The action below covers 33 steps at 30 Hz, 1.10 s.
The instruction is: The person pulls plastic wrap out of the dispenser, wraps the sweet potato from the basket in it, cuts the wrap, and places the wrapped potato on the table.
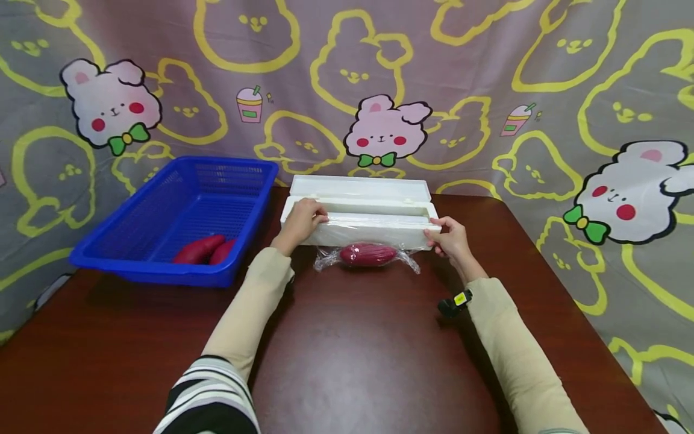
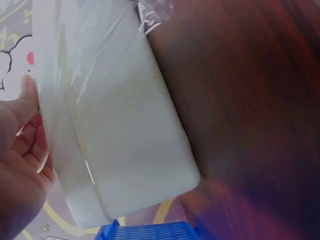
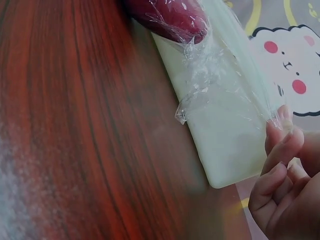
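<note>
A white cling film dispenser box (image 1: 358,234) stands at the far side of the table with its lid (image 1: 360,187) raised. A sheet of cling film (image 1: 347,220) comes off its roll and drapes over the front. My left hand (image 1: 300,224) is at the left end and pinches the film near the roll. At the right end my right hand (image 1: 451,240) pinches the film's edge between thumb and fingers, seen closely in the right wrist view. In front of the box lies a red-skinned sweet potato (image 1: 368,255) wrapped in film, its loose ends bunched at both sides.
A blue plastic basket (image 1: 157,278) stands to the left and holds two unwrapped sweet potatoes (image 1: 199,249). Behind the table hangs a patterned cloth (image 1: 303,54). A dark strap device with a yellow face (image 1: 461,298) is at the right wrist.
</note>
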{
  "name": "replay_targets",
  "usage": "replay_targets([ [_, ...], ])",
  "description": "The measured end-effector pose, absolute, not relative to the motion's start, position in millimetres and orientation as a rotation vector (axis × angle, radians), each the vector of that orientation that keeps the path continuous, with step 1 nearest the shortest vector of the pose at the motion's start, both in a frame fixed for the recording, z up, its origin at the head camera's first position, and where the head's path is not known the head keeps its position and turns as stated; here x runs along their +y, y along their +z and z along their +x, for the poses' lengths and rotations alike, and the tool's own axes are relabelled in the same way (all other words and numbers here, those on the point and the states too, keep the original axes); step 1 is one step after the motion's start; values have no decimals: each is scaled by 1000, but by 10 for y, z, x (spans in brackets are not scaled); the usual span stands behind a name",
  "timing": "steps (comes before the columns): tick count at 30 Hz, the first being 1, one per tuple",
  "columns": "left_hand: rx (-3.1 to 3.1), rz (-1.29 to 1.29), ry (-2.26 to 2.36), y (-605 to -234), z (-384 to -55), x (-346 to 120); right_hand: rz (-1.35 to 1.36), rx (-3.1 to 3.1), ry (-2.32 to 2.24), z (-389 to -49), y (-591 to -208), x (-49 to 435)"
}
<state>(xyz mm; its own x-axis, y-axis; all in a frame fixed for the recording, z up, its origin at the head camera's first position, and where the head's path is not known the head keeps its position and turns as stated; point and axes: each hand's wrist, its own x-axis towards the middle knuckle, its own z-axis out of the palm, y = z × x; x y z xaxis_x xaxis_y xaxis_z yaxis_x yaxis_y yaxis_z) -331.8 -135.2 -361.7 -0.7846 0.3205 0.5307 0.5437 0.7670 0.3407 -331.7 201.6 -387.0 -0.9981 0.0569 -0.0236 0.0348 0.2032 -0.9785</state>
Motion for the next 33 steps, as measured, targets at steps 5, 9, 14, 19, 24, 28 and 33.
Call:
replay_targets([
  [5, -2490, -625, -669, -3650, -3306, -1404, -103, -2428, 1981, -3332, -3884, 1991],
  [9, -2485, -547, -601, -3669, -3286, -1414, -108, -2424, 2000, -3327, -3881, 1984],
  [14, -2552, -352, -629, -3690, -3266, -1372, -88, -2429, 2002, -3306, -3868, 1999],
  [19, -2598, -182, -776, -3712, -3258, -1294, -101, -2444, 1980, -3271, -3851, 2033],
  [24, -2542, -177, -899, -3718, -3296, -1275, -99, -2441, 1981, -3261, -3835, 2045],
  [28, -2487, -217, -965, -3732, -3313, -1309, -104, -2443, 1983, -3274, -3834, 2041],
  [33, -2406, -262, -1020, -3738, -3294, -1358, -99, -2441, 1994, -3294, -3842, 2045],
])
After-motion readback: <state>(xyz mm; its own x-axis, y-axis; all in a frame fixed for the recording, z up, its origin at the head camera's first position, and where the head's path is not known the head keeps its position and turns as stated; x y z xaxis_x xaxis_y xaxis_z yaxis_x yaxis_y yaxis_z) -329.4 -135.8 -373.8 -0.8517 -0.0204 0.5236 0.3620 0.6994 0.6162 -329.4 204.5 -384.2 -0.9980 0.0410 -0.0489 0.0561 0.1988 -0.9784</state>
